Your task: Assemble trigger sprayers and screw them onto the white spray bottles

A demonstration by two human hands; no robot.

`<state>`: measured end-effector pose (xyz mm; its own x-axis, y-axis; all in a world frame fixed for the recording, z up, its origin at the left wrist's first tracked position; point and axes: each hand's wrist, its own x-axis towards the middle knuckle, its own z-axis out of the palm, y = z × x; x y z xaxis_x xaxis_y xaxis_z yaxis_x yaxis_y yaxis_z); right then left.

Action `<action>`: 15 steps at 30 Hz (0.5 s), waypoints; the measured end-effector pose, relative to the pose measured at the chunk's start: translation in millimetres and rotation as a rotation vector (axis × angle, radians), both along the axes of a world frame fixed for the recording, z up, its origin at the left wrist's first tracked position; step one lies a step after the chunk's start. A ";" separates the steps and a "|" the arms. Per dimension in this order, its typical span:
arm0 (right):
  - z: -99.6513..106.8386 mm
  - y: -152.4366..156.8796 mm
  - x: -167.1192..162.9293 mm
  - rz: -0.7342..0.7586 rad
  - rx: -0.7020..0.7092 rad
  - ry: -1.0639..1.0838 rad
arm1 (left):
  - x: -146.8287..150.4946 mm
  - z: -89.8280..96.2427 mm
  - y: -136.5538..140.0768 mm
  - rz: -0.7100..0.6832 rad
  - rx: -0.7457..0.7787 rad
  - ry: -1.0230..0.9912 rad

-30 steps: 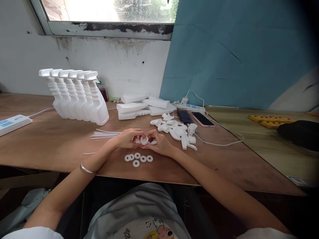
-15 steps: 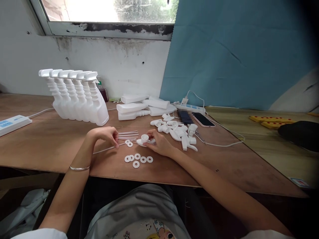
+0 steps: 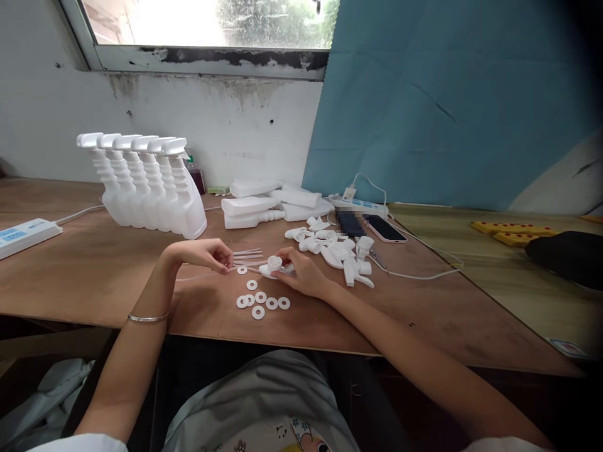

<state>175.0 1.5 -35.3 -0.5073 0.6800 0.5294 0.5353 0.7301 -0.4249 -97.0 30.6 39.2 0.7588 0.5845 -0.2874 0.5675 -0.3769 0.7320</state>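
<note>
My left hand is closed with its fingertips pinching a thin translucent tube, whose long end trails leftward over the table. A white ring washer sits right beside these fingertips; whether the tube passes through it I cannot tell. My right hand grips a white spray trigger head, its round collar facing up. Several more tubes lie behind, between the hands. Loose white washers are scattered in front of both hands, one of them a little apart from the others.
A heap of trigger parts lies right of my right hand, near a phone. White bottles lie at the back; several with spray heads stand at left. Power strips and cables flank the work area.
My left hand has moved slightly right, toward the spray trigger head. One washer has shifted toward the table's front, away from the other beside my fingers. My right hand stays nearly still.
</note>
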 end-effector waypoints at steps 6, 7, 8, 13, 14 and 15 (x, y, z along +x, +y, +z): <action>0.8 -0.5 0.7 0.008 0.009 -0.026 | 6.7 4.2 -4.9 0.243 0.081 -0.457; 0.8 -0.5 0.8 0.006 0.010 -0.025 | 7.6 3.4 -5.0 0.271 0.087 -0.528; 0.8 -0.5 0.8 0.005 0.010 -0.024 | 8.4 2.5 -5.2 0.293 0.087 -0.600; 0.5 -0.5 0.5 0.015 -0.001 -0.005 | 10.2 -1.5 -5.1 0.383 0.059 -0.900; 0.5 -0.5 0.4 0.018 -0.003 0.000 | 10.5 -2.4 -4.6 0.379 0.047 -0.939; 0.4 -0.4 0.4 0.021 -0.005 0.004 | 10.9 -3.3 -3.9 0.364 0.031 -0.970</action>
